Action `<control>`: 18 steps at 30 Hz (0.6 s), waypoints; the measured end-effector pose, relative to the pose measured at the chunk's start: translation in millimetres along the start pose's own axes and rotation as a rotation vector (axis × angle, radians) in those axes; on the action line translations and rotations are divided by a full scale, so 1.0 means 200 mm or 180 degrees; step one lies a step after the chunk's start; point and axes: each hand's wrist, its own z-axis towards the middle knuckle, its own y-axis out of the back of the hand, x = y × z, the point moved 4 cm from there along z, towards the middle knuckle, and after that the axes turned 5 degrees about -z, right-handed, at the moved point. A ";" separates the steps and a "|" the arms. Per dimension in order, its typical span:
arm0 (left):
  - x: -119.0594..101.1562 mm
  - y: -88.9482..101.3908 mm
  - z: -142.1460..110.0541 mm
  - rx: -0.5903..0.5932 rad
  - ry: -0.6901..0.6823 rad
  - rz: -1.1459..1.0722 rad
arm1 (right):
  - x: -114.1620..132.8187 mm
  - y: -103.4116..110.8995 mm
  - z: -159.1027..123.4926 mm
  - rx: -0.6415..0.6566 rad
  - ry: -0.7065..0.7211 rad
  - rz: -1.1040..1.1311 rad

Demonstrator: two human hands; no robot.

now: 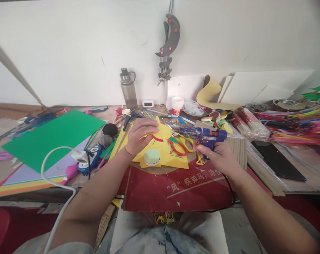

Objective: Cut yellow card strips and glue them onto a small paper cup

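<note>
My left hand (142, 135) is closed on a round yellow paper piece (164, 133) with a red edge below. In my right hand (215, 155) is a blue glue gun (202, 134), its nozzle pointing left at the right rim of the yellow piece. Whether the nozzle touches it I cannot tell. Below the held piece, a pale green disc (152, 157) with a white and red rim lies on yellow paper (176, 160). Scissors with red-orange handles (179, 148) and a yellow-handled pair (201, 159) lie under and beside the glue gun.
A red cardboard sheet (176, 194) lies in front of me. Green paper (56, 137) and a blue power strip (90, 160) with a white cable are left. A bottle (128, 91) and paper cup (177, 106) stand behind; a phone (277, 160) and colourful pipe cleaners (294, 123) lie right.
</note>
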 end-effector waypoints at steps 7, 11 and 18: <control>0.00 0.00 0.01 -0.0007 0.0031 0.0078 | -0.01 0.00 0.00 0.0035 -0.0037 0.0003; -0.01 0.00 0.02 -0.0029 -0.0053 0.0080 | 0.01 0.00 0.00 0.0038 -0.0021 0.0068; -0.01 -0.01 0.02 -0.0085 -0.0072 -0.0002 | 0.02 0.00 0.00 0.0112 -0.0016 0.0004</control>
